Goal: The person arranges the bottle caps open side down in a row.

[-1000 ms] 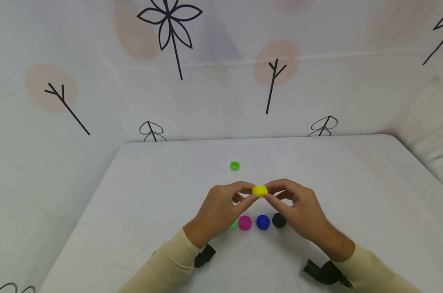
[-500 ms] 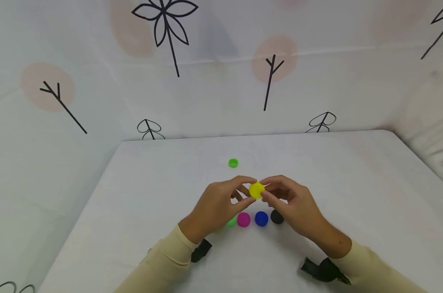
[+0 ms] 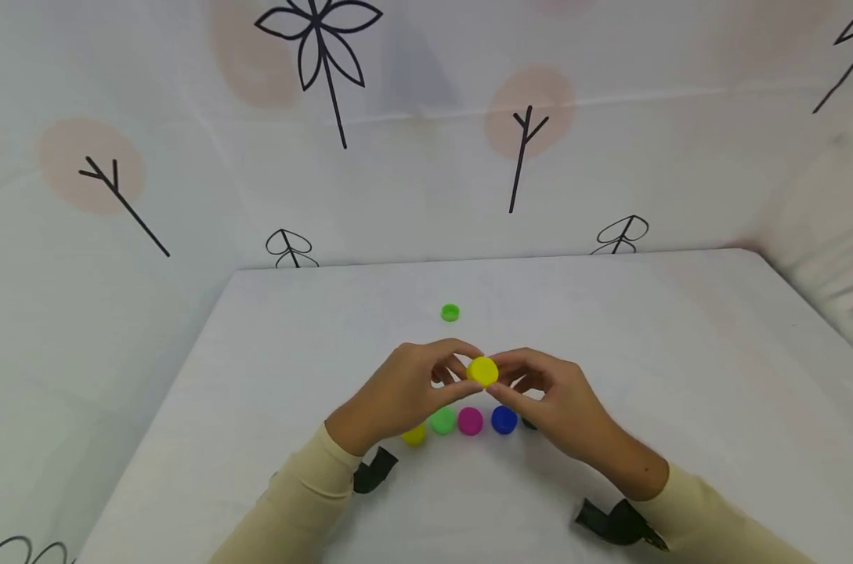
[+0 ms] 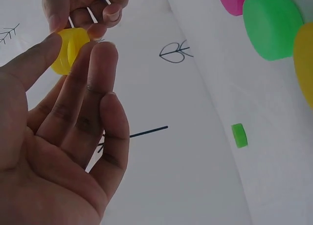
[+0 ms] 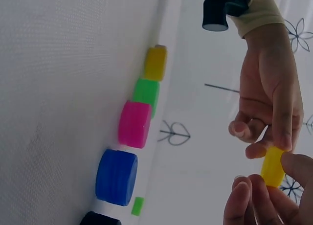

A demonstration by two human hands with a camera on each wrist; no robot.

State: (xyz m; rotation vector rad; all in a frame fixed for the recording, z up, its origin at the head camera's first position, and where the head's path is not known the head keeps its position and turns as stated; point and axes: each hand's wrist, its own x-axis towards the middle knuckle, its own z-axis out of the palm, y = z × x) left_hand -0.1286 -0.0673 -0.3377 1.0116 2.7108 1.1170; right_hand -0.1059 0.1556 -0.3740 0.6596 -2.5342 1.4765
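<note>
Both hands meet over the middle of the table around a yellow bottle cap (image 3: 482, 372), raised above the surface. My left hand (image 3: 401, 392) pinches its left side between thumb and fingers. From the right, my right hand (image 3: 567, 403) grips the opposite side in the same way. In the head view the flat round top of the cap faces me. The left wrist view shows the same cap (image 4: 71, 50) side-on, the other hand (image 4: 88, 10) beyond it.
Below the hands stands a row of caps: yellow (image 3: 413, 435), light green (image 3: 443, 421), magenta (image 3: 471, 421), blue (image 3: 504, 420) and black (image 5: 100, 219), the black one mostly hidden by my right hand. Farther back lies a small green cap (image 3: 450, 312), hollow side up.
The yellow cap has tilted from side-on to top facing me, and both hands have shifted slightly left with it. The yellow cap in the row has come into sight.
</note>
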